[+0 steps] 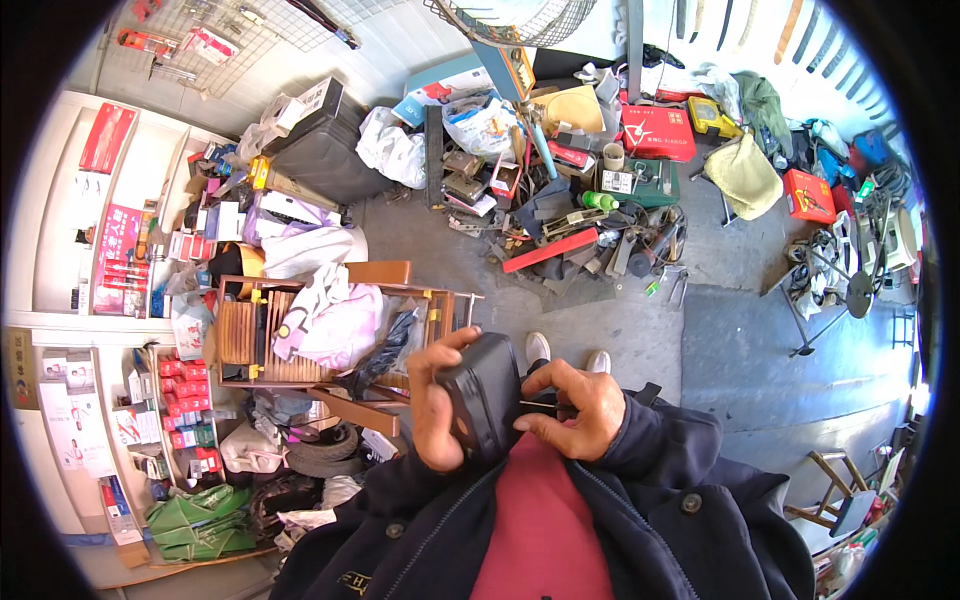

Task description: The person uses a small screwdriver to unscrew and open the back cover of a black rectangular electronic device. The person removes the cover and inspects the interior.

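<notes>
— Where is the black box (483, 395)?
— Between both hands. The left hand (437, 410) wraps it at nine o'clock; the right hand (575, 410) pinches its edge at three o'clock.

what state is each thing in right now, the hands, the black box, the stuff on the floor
left hand: closed around the side of the black box, gripping it
right hand: fingers pinched at the box's right edge
black box: held up in front of the chest, off the floor
wooden chair: draped with clothes and bags
tyre: lying flat on the floor
red bar: lying flat among tools
</notes>
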Available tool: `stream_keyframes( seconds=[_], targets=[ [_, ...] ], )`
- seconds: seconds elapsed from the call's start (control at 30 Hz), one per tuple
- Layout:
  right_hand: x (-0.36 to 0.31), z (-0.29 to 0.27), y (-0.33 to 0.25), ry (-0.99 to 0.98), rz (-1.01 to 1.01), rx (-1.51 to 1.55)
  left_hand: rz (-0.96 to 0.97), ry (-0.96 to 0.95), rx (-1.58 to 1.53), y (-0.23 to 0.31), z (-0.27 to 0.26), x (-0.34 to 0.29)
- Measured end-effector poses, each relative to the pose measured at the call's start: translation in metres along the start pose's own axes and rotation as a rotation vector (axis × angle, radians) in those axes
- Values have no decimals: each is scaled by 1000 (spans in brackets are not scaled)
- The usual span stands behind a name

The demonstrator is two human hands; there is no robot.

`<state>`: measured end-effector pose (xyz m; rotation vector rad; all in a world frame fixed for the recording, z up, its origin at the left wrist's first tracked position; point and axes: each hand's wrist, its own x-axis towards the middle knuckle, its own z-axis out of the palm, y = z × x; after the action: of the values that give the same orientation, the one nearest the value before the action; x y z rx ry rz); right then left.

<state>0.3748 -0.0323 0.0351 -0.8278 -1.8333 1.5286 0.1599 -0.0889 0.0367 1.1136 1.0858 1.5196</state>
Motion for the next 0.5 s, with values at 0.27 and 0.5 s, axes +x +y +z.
stream_keyframes(
  seconds=[0.27, 0.5],
  targets=[
    [3, 2, 9, 3, -17, -10, -704, 149, -537, -5, -22, 14],
    [3, 0, 13, -37, -19, 60, -727, 175, -475, -12, -17, 13]
  ],
)
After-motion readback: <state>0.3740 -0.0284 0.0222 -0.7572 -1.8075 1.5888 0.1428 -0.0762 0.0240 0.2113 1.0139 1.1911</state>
